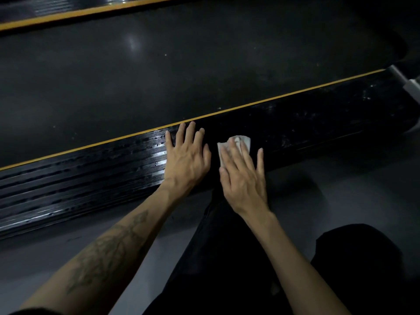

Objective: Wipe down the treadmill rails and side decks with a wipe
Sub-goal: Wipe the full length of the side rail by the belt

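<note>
The near side deck point(91, 169) of the treadmill is black and ribbed, with a yellow stripe along its inner edge. It runs from lower left to upper right. My left hand point(187, 158) lies flat on the deck with straight, spread fingers. Just to its right, my right hand point(244, 176) presses a crumpled white wipe point(241, 140) flat against the deck; most of the wipe is hidden under the fingers. The deck left of my hands glistens wet. To the right it looks dull, with pale specks point(318, 112).
The dark running belt point(181, 71) lies beyond the near deck. The far side deck point(68, 10), also yellow-striped, runs along the top. A grey metal part point(406, 80) shows at the right edge. My knees in black trousers point(250, 258) rest on the grey floor point(341, 178).
</note>
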`<action>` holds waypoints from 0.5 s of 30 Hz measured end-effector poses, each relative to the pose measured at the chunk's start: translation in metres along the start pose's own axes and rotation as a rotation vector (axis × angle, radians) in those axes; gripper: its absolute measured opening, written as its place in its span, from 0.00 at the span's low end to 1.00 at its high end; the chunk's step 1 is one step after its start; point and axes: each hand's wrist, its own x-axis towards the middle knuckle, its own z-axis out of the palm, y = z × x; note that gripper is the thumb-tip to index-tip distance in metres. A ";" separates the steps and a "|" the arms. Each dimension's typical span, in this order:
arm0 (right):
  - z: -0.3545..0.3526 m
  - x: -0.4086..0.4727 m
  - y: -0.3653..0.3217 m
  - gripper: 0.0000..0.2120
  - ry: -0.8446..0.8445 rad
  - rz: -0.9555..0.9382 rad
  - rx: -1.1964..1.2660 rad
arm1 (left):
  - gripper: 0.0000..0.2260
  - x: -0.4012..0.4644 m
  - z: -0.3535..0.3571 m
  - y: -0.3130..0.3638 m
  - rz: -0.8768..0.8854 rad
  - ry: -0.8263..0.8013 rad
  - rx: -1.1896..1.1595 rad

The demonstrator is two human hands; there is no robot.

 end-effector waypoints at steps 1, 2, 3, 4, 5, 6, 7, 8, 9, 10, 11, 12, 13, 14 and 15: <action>-0.001 -0.005 -0.001 0.26 0.017 0.039 -0.007 | 0.26 0.000 0.000 0.000 -0.001 0.002 -0.001; -0.001 -0.010 -0.004 0.27 0.028 0.067 -0.008 | 0.25 0.001 0.000 0.001 -0.003 0.001 -0.003; -0.001 -0.014 -0.009 0.28 0.031 0.077 -0.005 | 0.25 0.001 0.000 0.002 -0.006 0.000 -0.007; 0.000 -0.017 -0.014 0.29 0.022 0.065 0.003 | 0.25 0.002 0.000 0.002 -0.009 -0.002 -0.012; 0.002 -0.017 -0.017 0.29 0.006 0.034 0.011 | 0.24 0.002 0.000 0.002 -0.012 -0.005 -0.017; 0.003 -0.015 -0.018 0.29 -0.012 -0.006 0.015 | 0.24 0.003 0.001 0.002 -0.015 -0.009 -0.018; 0.004 -0.011 -0.015 0.29 -0.027 -0.045 0.014 | 0.24 0.003 0.001 0.003 -0.016 -0.013 -0.017; 0.004 -0.006 -0.011 0.28 -0.037 -0.073 0.012 | 0.23 0.003 0.001 0.003 -0.015 -0.013 -0.017; 0.004 -0.002 -0.004 0.27 -0.037 -0.084 0.012 | 0.23 0.003 0.001 0.003 -0.015 -0.008 -0.020; 0.003 0.001 0.002 0.27 -0.030 -0.072 0.015 | 0.23 0.003 0.001 0.003 -0.014 -0.001 -0.023; 0.001 0.001 0.007 0.27 -0.019 -0.040 0.019 | 0.23 0.003 0.001 0.003 -0.010 0.004 -0.024; -0.001 -0.001 0.009 0.27 -0.009 0.001 0.025 | 0.23 0.003 0.001 0.003 -0.005 0.008 -0.024; -0.003 -0.005 0.008 0.27 -0.001 0.039 0.033 | 0.23 0.003 0.001 0.003 0.000 0.011 -0.025; -0.004 -0.010 0.004 0.28 0.002 0.064 0.041 | 0.24 0.002 0.001 0.003 0.007 0.013 -0.030; -0.004 -0.014 0.000 0.29 0.002 0.072 0.046 | 0.24 0.002 0.002 0.003 0.015 0.016 -0.039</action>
